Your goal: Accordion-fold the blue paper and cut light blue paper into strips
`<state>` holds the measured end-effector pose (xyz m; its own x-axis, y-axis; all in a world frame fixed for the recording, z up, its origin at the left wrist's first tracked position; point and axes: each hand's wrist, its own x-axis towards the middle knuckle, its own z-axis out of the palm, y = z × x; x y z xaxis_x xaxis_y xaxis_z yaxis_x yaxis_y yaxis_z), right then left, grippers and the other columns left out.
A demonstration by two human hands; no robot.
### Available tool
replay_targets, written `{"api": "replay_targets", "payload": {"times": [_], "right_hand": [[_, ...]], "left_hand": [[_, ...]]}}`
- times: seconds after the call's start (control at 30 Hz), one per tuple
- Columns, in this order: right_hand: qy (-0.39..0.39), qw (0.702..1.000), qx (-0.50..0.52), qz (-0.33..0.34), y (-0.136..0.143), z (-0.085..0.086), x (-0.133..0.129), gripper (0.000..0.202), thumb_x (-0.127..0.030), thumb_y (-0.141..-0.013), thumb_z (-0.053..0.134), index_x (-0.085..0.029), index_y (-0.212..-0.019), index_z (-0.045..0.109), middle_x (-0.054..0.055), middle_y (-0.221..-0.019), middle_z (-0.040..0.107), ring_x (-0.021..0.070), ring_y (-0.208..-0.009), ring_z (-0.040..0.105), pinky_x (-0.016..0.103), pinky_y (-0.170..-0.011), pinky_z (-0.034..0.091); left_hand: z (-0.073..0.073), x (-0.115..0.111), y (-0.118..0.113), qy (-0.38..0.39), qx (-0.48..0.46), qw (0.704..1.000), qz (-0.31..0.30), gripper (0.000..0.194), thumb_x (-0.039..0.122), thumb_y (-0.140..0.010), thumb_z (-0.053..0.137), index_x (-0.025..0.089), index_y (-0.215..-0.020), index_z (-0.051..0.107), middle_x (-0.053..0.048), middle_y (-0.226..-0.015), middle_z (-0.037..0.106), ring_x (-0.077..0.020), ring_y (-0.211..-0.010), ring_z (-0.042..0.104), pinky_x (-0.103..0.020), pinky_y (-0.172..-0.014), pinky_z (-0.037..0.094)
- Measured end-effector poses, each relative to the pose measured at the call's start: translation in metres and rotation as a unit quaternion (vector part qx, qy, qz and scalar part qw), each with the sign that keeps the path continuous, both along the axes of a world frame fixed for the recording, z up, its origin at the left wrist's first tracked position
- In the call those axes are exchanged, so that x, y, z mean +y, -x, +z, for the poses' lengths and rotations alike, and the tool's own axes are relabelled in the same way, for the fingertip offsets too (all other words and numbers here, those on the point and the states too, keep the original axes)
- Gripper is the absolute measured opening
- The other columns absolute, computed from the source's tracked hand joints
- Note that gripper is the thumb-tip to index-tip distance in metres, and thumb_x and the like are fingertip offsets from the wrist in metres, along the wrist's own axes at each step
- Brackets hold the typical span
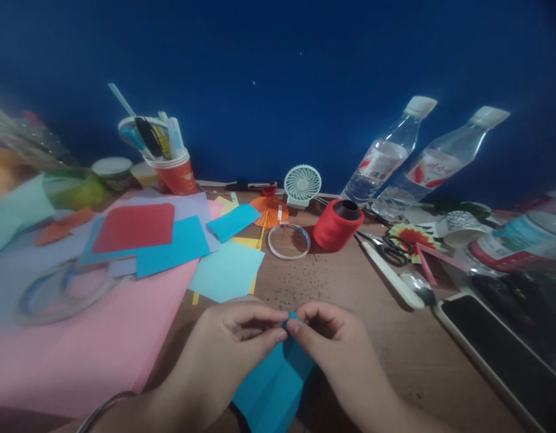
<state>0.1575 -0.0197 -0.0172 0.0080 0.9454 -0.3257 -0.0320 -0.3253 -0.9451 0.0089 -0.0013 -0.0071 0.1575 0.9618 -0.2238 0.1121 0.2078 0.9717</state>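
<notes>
Both my hands sit at bottom centre of the frame, left hand (235, 343) and right hand (332, 340), each grip pinched shut on the top edge of a blue paper sheet (273, 388) that hangs down between my wrists, with fold creases showing. Fingertips nearly meet at the paper's upper corner. Wooden table (395, 355) under them. Just above the hands a light blue sheet (226, 270), a big pink sheet (79, 349) at lower left. Mid frame: red thread spool (336, 224), tape ring (289, 241), small white fan (302, 185). Upper left a red cup (176, 171) full of pens. Right side: scissors (386, 246), two clear bottles (386, 156) leaning, phone (494, 343) at lower right
</notes>
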Motion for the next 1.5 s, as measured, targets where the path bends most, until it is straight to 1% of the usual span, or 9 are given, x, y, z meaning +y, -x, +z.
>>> {"api": "replay_targets", "payload": {"times": [0.17, 0.37, 0.5, 0.63, 0.77, 0.93, 1.1, 1.23, 1.5], "right_hand": [[0.012, 1.000, 0.005, -0.008, 0.000, 0.000, 0.001, 0.014, -0.028, -0.066, 0.067, -0.017, -0.058, 0.061, -0.003, -0.054, 0.055, 0.0103, -0.053, 0.047, 0.020, -0.049, 0.035], [0.026, 0.999, -0.003, -0.020, -0.002, 0.001, 0.001, 0.017, -0.028, -0.062, 0.069, -0.017, -0.053, 0.060, -0.004, -0.050, 0.053, 0.0091, -0.049, 0.044, 0.020, -0.046, 0.032], [0.053, 0.998, 0.029, -0.023, -0.002, 0.000, -0.001, 0.018, -0.030, -0.061, 0.072, -0.017, -0.054, 0.060, -0.003, -0.050, 0.055, 0.0095, -0.048, 0.045, 0.020, -0.045, 0.033], [0.025, 1.000, 0.015, -0.010, -0.002, -0.002, -0.005, 0.015, -0.029, -0.063, 0.071, -0.017, -0.058, 0.062, -0.002, -0.053, 0.057, 0.0104, -0.051, 0.047, 0.020, -0.047, 0.035], [0.003, 0.999, -0.035, 0.005, -0.003, -0.001, -0.006, 0.016, -0.030, -0.068, 0.067, -0.017, -0.060, 0.062, -0.003, -0.055, 0.054, 0.0105, -0.053, 0.046, 0.020, -0.048, 0.034], [0.007, 1.000, 0.002, 0.019, -0.005, 0.001, -0.007, 0.022, -0.033, -0.073, 0.062, -0.017, -0.060, 0.056, -0.004, -0.053, 0.045, 0.0094, -0.051, 0.040, 0.020, -0.047, 0.031], [0.006, 1.000, 0.001, 0.022, -0.004, 0.001, -0.006, 0.022, -0.033, -0.073, 0.062, -0.017, -0.060, 0.055, -0.004, -0.054, 0.045, 0.0097, -0.052, 0.039, 0.021, -0.047, 0.030], [0.010, 1.000, -0.002, 0.013, -0.003, 0.001, -0.007, 0.022, -0.033, -0.072, 0.063, -0.017, -0.059, 0.055, -0.004, -0.053, 0.045, 0.0097, -0.052, 0.038, 0.021, -0.047, 0.030], [0.004, 1.000, 0.014, 0.018, -0.003, 0.002, -0.007, 0.019, -0.032, -0.072, 0.064, -0.017, -0.061, 0.060, -0.004, -0.055, 0.049, 0.0097, -0.053, 0.042, 0.020, -0.048, 0.032]], "left_hand": [[0.001, 0.002, 0.000, -0.020, 0.020, 1.000, -0.013, 0.010, 0.015, -0.062, 0.069, 0.024, -0.065, 0.074, 0.000, -0.067, 0.068, -0.0149, -0.067, 0.065, -0.018, -0.059, 0.054], [-0.001, 0.000, 0.002, -0.027, 0.016, 0.999, -0.029, 0.014, 0.014, -0.065, 0.067, 0.026, -0.067, 0.074, 0.002, -0.068, 0.067, -0.0135, -0.068, 0.065, -0.016, -0.061, 0.053], [-0.001, -0.002, 0.001, -0.016, 0.014, 1.000, 0.005, 0.013, 0.015, -0.063, 0.068, 0.026, -0.067, 0.074, 0.001, -0.072, 0.069, -0.0148, -0.071, 0.066, -0.018, -0.063, 0.054], [0.004, -0.002, 0.000, 0.003, 0.005, 1.000, 0.020, 0.011, 0.016, -0.061, 0.068, 0.024, -0.066, 0.073, 0.001, -0.069, 0.068, -0.0156, -0.069, 0.066, -0.019, -0.062, 0.054], [0.010, 0.004, 0.001, 0.032, 0.005, 0.999, -0.017, 0.004, 0.020, -0.064, 0.068, 0.021, -0.066, 0.071, -0.001, -0.067, 0.069, -0.0165, -0.066, 0.065, -0.021, -0.059, 0.052], [0.006, 0.009, 0.007, 0.086, -0.019, 0.994, -0.064, 0.006, 0.024, -0.070, 0.069, 0.021, -0.075, 0.070, 0.001, -0.072, 0.069, -0.0125, -0.067, 0.062, -0.017, -0.058, 0.046], [0.002, 0.008, 0.007, 0.110, -0.071, 0.989, -0.066, 0.008, 0.022, -0.070, 0.071, 0.020, -0.077, 0.070, 0.001, -0.074, 0.068, -0.0108, -0.069, 0.060, -0.017, -0.061, 0.045], [0.003, 0.008, 0.006, 0.095, -0.059, 0.991, -0.068, 0.009, 0.021, -0.070, 0.071, 0.020, -0.079, 0.070, 0.000, -0.077, 0.069, -0.0119, -0.072, 0.061, -0.019, -0.065, 0.046], [0.002, 0.010, 0.007, 0.099, -0.053, 0.991, -0.071, 0.007, 0.023, -0.071, 0.071, 0.020, -0.078, 0.069, 0.002, -0.074, 0.068, -0.0106, -0.069, 0.060, -0.017, -0.061, 0.045]]}}
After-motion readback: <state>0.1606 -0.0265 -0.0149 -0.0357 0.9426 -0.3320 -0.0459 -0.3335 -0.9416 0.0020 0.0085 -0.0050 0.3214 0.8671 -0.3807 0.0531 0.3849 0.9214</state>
